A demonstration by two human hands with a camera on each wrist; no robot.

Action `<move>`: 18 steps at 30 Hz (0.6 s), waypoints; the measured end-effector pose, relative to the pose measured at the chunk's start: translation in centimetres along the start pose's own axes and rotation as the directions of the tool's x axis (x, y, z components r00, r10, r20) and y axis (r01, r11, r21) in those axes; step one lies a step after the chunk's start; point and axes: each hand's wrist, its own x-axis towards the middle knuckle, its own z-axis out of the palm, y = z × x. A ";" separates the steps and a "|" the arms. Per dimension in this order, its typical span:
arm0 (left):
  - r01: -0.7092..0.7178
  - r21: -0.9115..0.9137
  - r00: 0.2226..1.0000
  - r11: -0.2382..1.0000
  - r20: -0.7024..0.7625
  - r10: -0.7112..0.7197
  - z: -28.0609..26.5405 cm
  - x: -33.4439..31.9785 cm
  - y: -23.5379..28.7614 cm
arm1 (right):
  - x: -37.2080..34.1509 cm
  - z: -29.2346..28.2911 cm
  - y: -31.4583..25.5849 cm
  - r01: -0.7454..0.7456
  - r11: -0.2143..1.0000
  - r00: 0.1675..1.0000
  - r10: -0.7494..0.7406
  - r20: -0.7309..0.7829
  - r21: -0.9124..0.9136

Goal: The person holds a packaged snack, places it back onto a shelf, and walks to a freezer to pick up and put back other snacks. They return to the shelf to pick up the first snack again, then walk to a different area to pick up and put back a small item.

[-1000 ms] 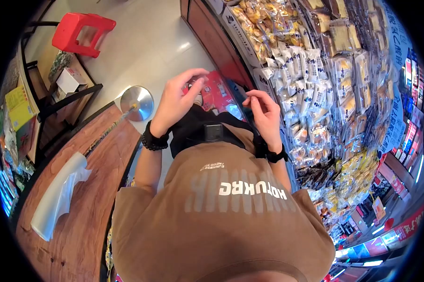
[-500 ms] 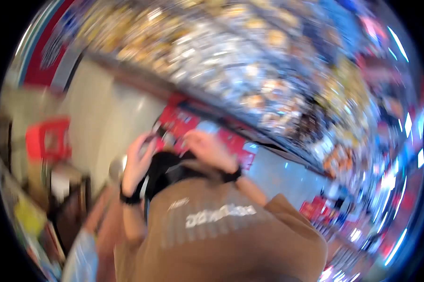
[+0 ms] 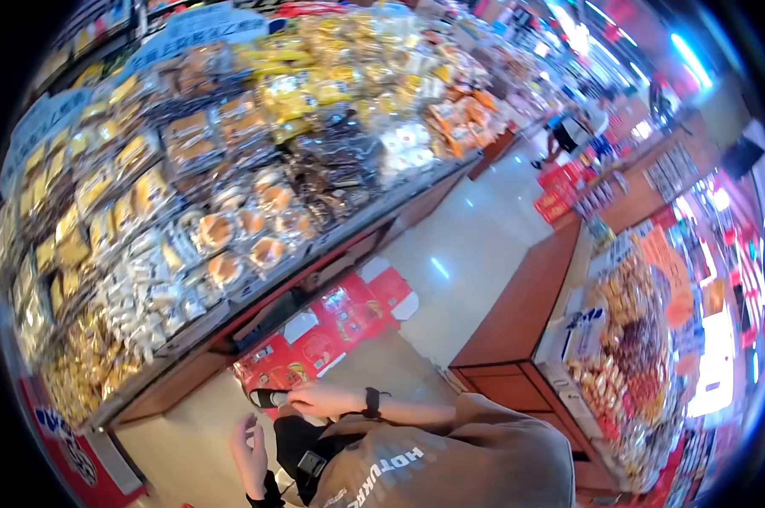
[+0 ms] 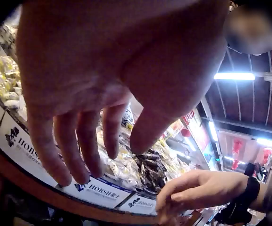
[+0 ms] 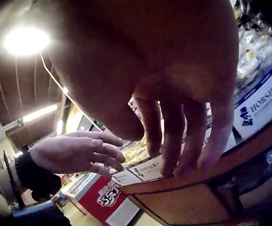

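Note:
My left hand (image 3: 249, 453) hangs in front of the body at the bottom of the head view, its fingers loosely bent and nothing in them. To its right, my right hand (image 3: 319, 398) reaches across the front of the body over the dark shoe (image 3: 268, 397), likewise holding nothing. In the left wrist view the left fingers (image 4: 86, 146) dangle before the display's label strip (image 4: 98, 193). From the right wrist the relaxed right fingers (image 5: 173, 136) overlap the wooden edge of the display. Nearest the hands is this stand of wrapped snacks (image 3: 221, 233).
Red flattened cardboard (image 3: 323, 334) lies on the floor along the stand's base. A second wooden display (image 3: 518, 305) with packaged snacks stands at the right, across the aisle floor (image 3: 450, 245). Farther back are red boxes (image 3: 560, 190) and a person (image 3: 573, 131).
The view has swung right, away from the wooden counter, plastic bag roll and red stool, towards the snack stand and aisle. Both hands stay in front of the body without holding anything.

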 end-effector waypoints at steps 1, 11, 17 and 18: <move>0.014 0.021 1.000 1.000 0.009 -0.015 0.5 -0.1 -0.4 | -0.9 -0.2 1.0 0.016 0.999 0.999 -0.015 0.033 -0.043; 0.019 -0.013 0.998 1.000 0.052 -0.019 2.0 2.7 -5.9 | -1.0 -0.2 7.0 -0.161 0.961 0.986 0.149 -0.071 -0.223; 0.148 -0.199 0.986 0.969 -0.045 -0.160 2.9 3.3 -12.6 | 4.2 3.9 10.7 -0.221 0.947 0.951 0.263 0.163 -0.234; 0.167 -0.241 0.979 0.956 -0.072 -0.190 3.9 3.5 -14.8 | 4.7 5.4 13.5 -0.229 0.956 0.954 0.258 0.153 -0.183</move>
